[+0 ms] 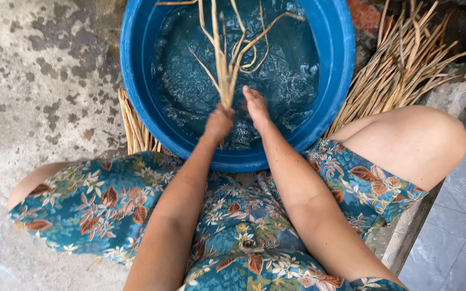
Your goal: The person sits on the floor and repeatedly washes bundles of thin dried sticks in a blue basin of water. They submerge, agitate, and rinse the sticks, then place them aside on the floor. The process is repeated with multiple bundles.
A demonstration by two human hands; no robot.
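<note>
Sitting low on a mottled grey concrete floor (33, 81), stained with darker patches, we have a round blue plastic basin (136, 81) set between our knees, filled with rippling water (287, 81). To our right the concrete gives way to a raised stone edge (405, 231) and smooth grey tiles (459, 226). A heap of dry straw-coloured stalks (400, 70) lies on the ground just beside the basin on the right, and a smaller lot of the same stalks (135, 129) pokes out from under its left side. Our floral blue-green clothing (103, 199) covers the lap beneath both forearms.

Our left hand (218, 122) is clenched in a fist around the lower end of a bundle of wet stalks (223, 70), which stands up out of the grip over the water and fans out toward the far rim, some strands curling. Our right hand (255, 106) rests just beside it, fingers stretched out flat and together, pointing toward the bundle's base; whether the fingertips actually touch the stalks we cannot tell. Both hands hover over the near part of the basin.
</note>
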